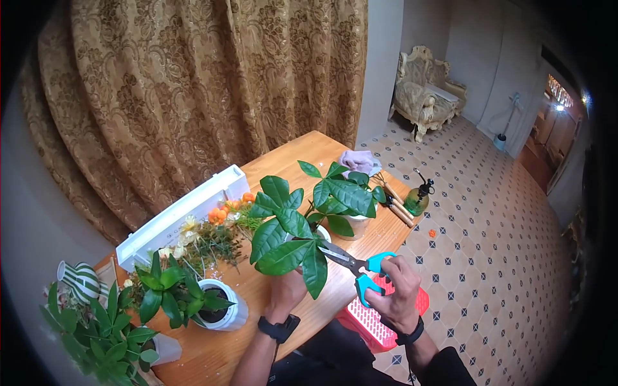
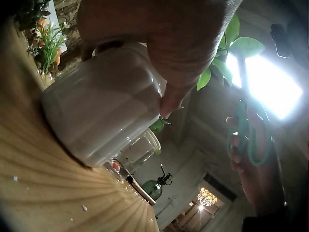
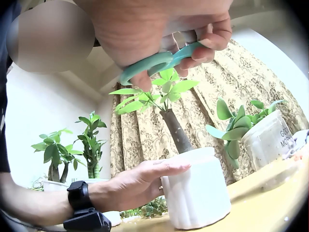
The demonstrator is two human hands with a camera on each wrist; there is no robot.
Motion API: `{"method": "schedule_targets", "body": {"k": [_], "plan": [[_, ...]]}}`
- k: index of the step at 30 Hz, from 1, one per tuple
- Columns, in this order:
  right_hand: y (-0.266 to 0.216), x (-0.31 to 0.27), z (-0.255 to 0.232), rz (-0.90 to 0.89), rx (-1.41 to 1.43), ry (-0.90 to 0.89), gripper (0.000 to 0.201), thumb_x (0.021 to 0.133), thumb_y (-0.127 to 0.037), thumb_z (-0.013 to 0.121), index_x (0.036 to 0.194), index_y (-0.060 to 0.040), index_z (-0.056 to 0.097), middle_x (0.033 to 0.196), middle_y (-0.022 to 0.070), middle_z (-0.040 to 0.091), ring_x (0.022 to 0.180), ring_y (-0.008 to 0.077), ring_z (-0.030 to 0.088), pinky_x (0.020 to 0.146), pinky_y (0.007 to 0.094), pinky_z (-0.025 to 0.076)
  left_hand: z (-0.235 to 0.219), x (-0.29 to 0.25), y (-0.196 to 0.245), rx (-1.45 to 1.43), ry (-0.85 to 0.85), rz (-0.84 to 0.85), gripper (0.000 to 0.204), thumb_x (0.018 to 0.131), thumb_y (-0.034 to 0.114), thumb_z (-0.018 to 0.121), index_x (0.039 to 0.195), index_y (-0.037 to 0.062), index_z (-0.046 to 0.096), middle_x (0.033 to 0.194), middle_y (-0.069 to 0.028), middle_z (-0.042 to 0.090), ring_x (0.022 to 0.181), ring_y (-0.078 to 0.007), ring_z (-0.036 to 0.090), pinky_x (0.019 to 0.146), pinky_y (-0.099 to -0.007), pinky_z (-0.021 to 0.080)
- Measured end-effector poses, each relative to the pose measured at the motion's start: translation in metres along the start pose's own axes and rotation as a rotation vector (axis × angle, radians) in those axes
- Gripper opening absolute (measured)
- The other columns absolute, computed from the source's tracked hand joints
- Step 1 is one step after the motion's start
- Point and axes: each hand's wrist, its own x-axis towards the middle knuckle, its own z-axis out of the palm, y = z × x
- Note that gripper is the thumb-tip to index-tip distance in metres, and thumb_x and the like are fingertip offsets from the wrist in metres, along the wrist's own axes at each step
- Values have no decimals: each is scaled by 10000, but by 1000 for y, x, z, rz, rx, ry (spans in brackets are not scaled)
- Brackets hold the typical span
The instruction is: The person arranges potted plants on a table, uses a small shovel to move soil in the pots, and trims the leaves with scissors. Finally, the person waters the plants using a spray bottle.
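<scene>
The left hand point(image 1: 288, 294) grips the side of a white pot point(image 3: 197, 188) that stands on the wooden table; in the left wrist view its fingers curl round the pot point(image 2: 104, 101). A thick-stemmed plant with broad green leaves point(image 1: 283, 256) grows from it. The right hand point(image 1: 400, 291) holds turquoise-handled scissors point(image 1: 368, 287), thumb and fingers through the loops point(image 3: 149, 65). In the head view the dark blades reach the plant's right-hand leaves; whether they touch a leaf cannot be told.
Potted plants point(image 1: 222, 307) and a striped vase point(image 1: 82, 283) stand at left. Behind are a white planter point(image 1: 183, 215) and flowers point(image 1: 217, 216). A second pot point(image 1: 356, 226), wooden-handled tools point(image 1: 400, 207), a spray bottle point(image 1: 418, 199) and purple cloth point(image 1: 359, 162) lie right. A red basket point(image 1: 370, 325) is below.
</scene>
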Motion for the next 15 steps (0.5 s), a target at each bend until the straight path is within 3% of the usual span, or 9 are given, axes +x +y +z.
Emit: {"method": "schedule_targets", "body": {"k": [5,9,15], "plan": [[6,-5,2,-29,-25,-25,371,650,-151,813,985,-43,695,835,108,634,634,217,625,557,334,490,0,-3,2,-67,-15,-125,295,778,111,815,1018,17,671,978,-101,678,914,-270,650,839,-404,504],[6,-4,0,-32,-23,-3,375,652,-122,807,996,-35,684,826,105,637,618,206,627,547,324,489,-2,1,12,-36,3,-32,417,777,138,839,1111,3,629,1035,-127,668,949,-287,649,850,-418,506],[18,-7,9,127,-14,99,370,664,-84,786,1013,-27,675,784,109,606,617,219,612,556,326,478,-3,0,9,8,-1,23,558,772,173,864,1208,-13,571,1112,-154,651,1007,-310,640,884,-435,506]]}}
